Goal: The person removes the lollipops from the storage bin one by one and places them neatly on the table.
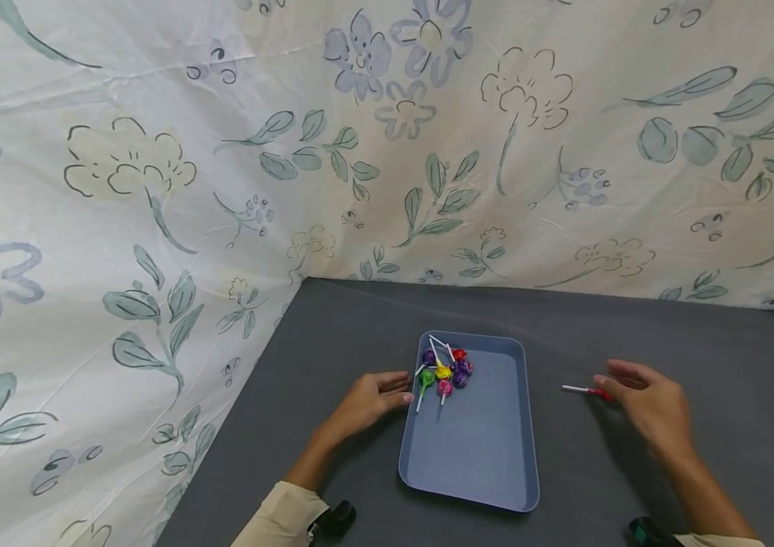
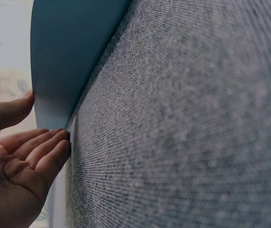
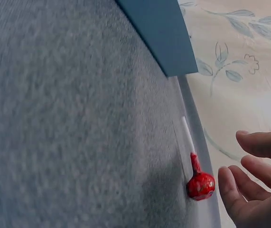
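Several wrapped lollipops in purple, red, yellow, green and pink lie bunched at the far left of a blue-grey tray point(image 1: 475, 456); a green lollipop point(image 1: 426, 377) and a pink lollipop point(image 1: 444, 388) are nearest. My left hand point(image 1: 376, 399) has its fingers stretched out, fingertips right at the tray's left wall. To the right of the tray, a red lollipop point(image 3: 200, 185) lies on the table with its white stick pointing towards the tray. Above that lollipop hovers my right hand point(image 1: 649, 403), thumb and fingers apart, with a gap between fingertips and candy in the right wrist view.
Dark grey cloth point(image 1: 352, 327) covers the table under the tray. A floral curtain point(image 1: 387, 175) hangs along the table's back and left edges. Dark wrist devices point(image 1: 335, 520) sit on both forearms.
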